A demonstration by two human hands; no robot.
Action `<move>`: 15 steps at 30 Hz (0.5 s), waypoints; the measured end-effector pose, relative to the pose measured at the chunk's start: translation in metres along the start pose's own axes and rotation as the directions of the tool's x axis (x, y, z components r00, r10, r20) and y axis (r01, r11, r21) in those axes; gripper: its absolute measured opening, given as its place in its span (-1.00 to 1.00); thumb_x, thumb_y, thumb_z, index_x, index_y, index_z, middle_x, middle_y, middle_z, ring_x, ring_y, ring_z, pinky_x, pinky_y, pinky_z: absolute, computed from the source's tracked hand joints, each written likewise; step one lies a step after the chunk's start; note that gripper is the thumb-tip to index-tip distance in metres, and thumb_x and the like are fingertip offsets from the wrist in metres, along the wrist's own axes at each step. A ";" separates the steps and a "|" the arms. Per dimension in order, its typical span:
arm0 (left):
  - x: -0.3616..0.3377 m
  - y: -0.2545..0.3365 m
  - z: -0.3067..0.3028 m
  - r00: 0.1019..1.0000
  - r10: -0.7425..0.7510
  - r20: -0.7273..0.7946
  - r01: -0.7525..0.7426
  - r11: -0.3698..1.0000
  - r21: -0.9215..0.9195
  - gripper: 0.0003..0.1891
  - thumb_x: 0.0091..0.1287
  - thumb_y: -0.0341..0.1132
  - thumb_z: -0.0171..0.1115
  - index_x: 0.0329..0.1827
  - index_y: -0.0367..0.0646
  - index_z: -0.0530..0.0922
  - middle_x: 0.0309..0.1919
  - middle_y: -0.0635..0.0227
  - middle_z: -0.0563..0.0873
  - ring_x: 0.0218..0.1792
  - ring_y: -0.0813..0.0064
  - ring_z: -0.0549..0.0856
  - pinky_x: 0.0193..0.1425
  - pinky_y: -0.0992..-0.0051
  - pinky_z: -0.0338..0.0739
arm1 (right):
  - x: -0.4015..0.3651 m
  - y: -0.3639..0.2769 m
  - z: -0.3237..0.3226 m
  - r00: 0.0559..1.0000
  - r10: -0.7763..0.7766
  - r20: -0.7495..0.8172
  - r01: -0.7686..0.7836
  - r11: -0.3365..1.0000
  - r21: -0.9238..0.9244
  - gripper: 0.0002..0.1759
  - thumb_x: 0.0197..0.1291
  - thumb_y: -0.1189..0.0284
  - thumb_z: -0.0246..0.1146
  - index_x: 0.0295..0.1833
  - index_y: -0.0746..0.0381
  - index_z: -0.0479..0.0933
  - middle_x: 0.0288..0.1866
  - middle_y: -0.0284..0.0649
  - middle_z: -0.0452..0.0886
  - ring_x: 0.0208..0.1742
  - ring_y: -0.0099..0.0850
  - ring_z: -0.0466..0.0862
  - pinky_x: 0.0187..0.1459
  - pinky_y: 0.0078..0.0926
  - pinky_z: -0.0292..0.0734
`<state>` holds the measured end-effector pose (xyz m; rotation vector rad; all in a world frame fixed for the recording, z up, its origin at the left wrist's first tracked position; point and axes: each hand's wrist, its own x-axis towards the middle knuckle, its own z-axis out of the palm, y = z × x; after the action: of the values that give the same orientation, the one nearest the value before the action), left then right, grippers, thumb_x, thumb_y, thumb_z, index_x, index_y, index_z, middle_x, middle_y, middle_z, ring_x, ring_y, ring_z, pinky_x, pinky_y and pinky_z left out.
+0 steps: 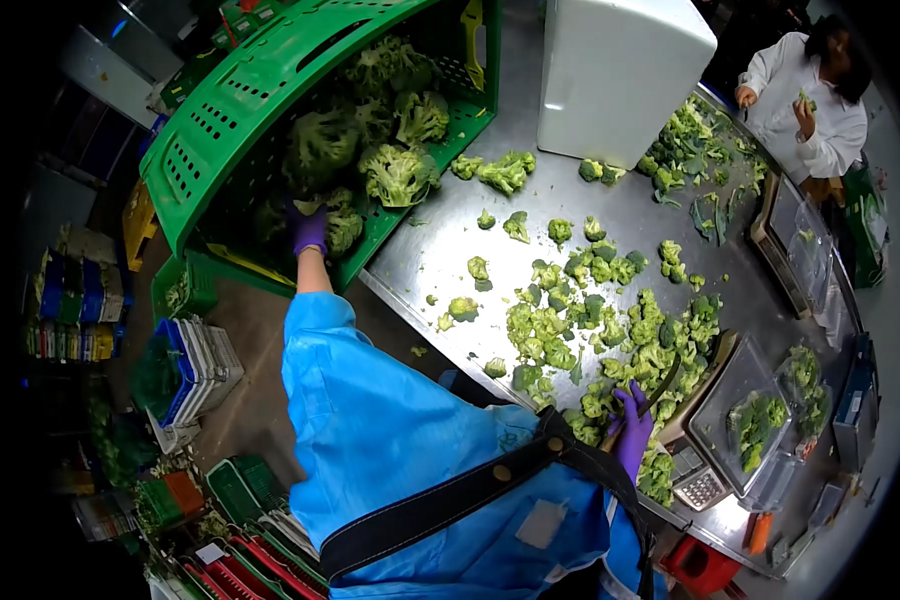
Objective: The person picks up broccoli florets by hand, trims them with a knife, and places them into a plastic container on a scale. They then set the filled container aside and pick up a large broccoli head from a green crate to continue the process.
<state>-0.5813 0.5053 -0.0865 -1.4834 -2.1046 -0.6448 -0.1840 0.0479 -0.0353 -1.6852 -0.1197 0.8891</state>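
My left hand [308,228], in a purple glove, reaches into the tipped green crate [260,75]. It is closed at the cut stem of a broccoli head [342,222], its fingers partly in shadow. More large heads, such as a pale green broccoli head [398,175], lie around it in the crate. Over the near side of the steel table [440,245], my right hand [630,432], also purple-gloved, grips a knife [663,388] with a dark curved blade pointing away. Cut broccoli florets [545,335] are heaped beside and beyond that hand.
A white box [620,70] stands at the table's far side. On the right are a weighing scale [705,485] with bagged florets [758,425] and a second scale [785,240]. Across the table, a person in white [815,110] holds a floret. Stacked crates [195,370] stand left.
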 end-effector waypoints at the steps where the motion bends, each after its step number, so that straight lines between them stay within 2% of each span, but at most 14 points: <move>1: 0.004 -0.008 0.000 0.976 -0.064 0.207 0.113 0.965 -0.235 -0.33 0.00 -0.08 0.31 0.19 -0.12 0.35 0.09 0.02 0.48 0.12 0.09 0.45 0.16 0.26 0.34 | 0.001 0.001 0.000 1.000 0.006 0.000 -0.006 1.000 0.007 -0.56 0.21 0.34 0.09 0.18 0.28 0.36 -0.14 -0.19 0.58 -0.72 -0.64 0.31 -0.56 -0.72 0.30; 2: 0.007 -0.013 0.002 0.908 -0.070 0.413 0.262 0.865 -0.428 -0.33 0.01 -0.06 0.31 0.19 -0.14 0.35 0.10 0.01 0.47 0.14 0.10 0.43 0.17 0.26 0.33 | 0.001 0.002 -0.001 1.000 -0.002 0.009 0.002 1.000 0.004 -0.56 0.22 0.33 0.08 0.18 0.28 0.35 -0.14 -0.19 0.58 -0.71 -0.64 0.32 -0.58 -0.73 0.29; 3: 0.005 -0.016 0.004 0.909 -0.065 0.411 0.257 0.866 -0.430 -0.33 0.01 -0.06 0.31 0.19 -0.14 0.35 0.10 0.01 0.47 0.14 0.10 0.43 0.17 0.26 0.33 | 0.002 0.002 -0.001 1.000 -0.001 0.007 0.001 1.000 0.009 -0.56 0.22 0.33 0.08 0.18 0.28 0.35 -0.14 -0.19 0.58 -0.71 -0.64 0.32 -0.58 -0.73 0.29; 6: -0.006 -0.002 -0.031 0.943 -0.078 0.322 0.261 0.773 -0.578 -0.37 0.07 -0.11 0.29 0.18 -0.23 0.34 0.11 -0.01 0.46 0.11 0.08 0.46 0.14 0.32 0.36 | 0.001 0.000 0.000 1.000 0.009 0.005 -0.009 1.000 0.015 -0.57 0.25 0.35 0.07 0.19 0.32 0.33 -0.16 -0.23 0.59 -0.62 -0.66 0.37 -0.60 -0.76 0.28; 7: -0.010 -0.003 -0.028 0.978 -0.101 0.184 0.195 0.756 -0.624 -0.43 0.11 -0.17 0.26 0.13 -0.32 0.36 0.07 0.04 0.51 0.06 0.15 0.51 0.10 0.33 0.38 | 0.001 0.000 -0.001 1.000 0.006 0.004 -0.006 1.000 -0.005 -0.57 0.24 0.34 0.07 0.18 0.30 0.34 -0.16 -0.22 0.59 -0.66 -0.64 0.36 -0.58 -0.74 0.30; 8: -0.014 0.003 -0.046 0.930 -0.159 0.331 0.365 0.491 -0.791 -0.45 0.14 -0.20 0.24 0.12 -0.35 0.36 0.07 0.08 0.51 0.05 0.18 0.51 0.11 0.34 0.38 | 0.001 -0.001 -0.003 1.000 0.005 0.005 -0.005 1.000 -0.029 -0.56 0.23 0.32 0.07 0.17 0.29 0.35 -0.16 -0.20 0.59 -0.70 -0.63 0.34 -0.55 -0.72 0.32; 9: -0.019 0.012 -0.074 0.859 -0.170 0.482 0.508 0.170 -0.845 -0.48 0.17 -0.22 0.22 0.12 -0.37 0.36 0.07 0.12 0.51 0.03 0.21 0.52 0.12 0.35 0.38 | 0.002 -0.001 -0.005 1.000 0.008 0.002 -0.008 0.999 -0.034 -0.56 0.23 0.32 0.07 0.17 0.29 0.35 -0.16 -0.20 0.59 -0.70 -0.63 0.34 -0.55 -0.72 0.32; 10: -0.029 0.021 -0.095 0.794 -0.143 0.590 0.581 -0.104 -0.807 -0.51 0.23 -0.21 0.15 0.13 -0.37 0.36 0.07 0.18 0.51 0.01 0.24 0.53 0.14 0.34 0.36 | 0.002 0.000 -0.006 1.000 0.009 -0.003 -0.010 0.999 -0.033 -0.56 0.23 0.31 0.07 0.18 0.29 0.35 -0.17 -0.20 0.59 -0.70 -0.63 0.34 -0.56 -0.72 0.32; 11: -0.040 -0.020 -0.032 0.573 0.265 0.775 0.766 -0.509 -0.393 -0.48 0.27 -0.14 0.07 0.20 -0.27 0.30 0.14 0.18 0.44 0.08 0.22 0.48 0.22 0.33 0.29 | 0.004 0.001 -0.006 1.000 0.009 -0.006 -0.010 1.000 -0.028 -0.55 0.23 0.31 0.07 0.19 0.29 0.34 -0.17 -0.21 0.60 -0.70 -0.63 0.35 -0.56 -0.72 0.32; 12: -0.050 -0.017 -0.035 0.535 0.351 0.768 0.768 -0.581 -0.269 -0.48 0.27 -0.14 0.06 0.21 -0.27 0.30 0.15 0.19 0.44 0.09 0.22 0.47 0.23 0.33 0.29 | 0.003 -0.002 -0.005 1.000 0.012 -0.012 -0.012 1.000 -0.018 -0.57 0.23 0.36 0.08 0.17 0.32 0.35 -0.19 -0.21 0.60 -0.61 -0.64 0.40 -0.60 -0.76 0.28; 15: -0.089 0.023 -0.070 0.487 0.471 0.735 0.766 -0.635 -0.101 -0.50 0.28 -0.15 0.04 0.21 -0.26 0.29 0.16 0.19 0.43 0.10 0.22 0.46 0.24 0.32 0.28 | 0.005 0.001 -0.007 1.000 -0.004 0.011 0.004 1.000 -0.009 -0.57 0.23 0.36 0.09 0.17 0.32 0.35 -0.20 -0.21 0.60 -0.61 -0.64 0.40 -0.60 -0.76 0.28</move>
<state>-0.5254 0.4042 -0.0855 0.3005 0.5291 1.2504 -0.1766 0.0447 -0.0386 -1.6879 -0.1343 0.8959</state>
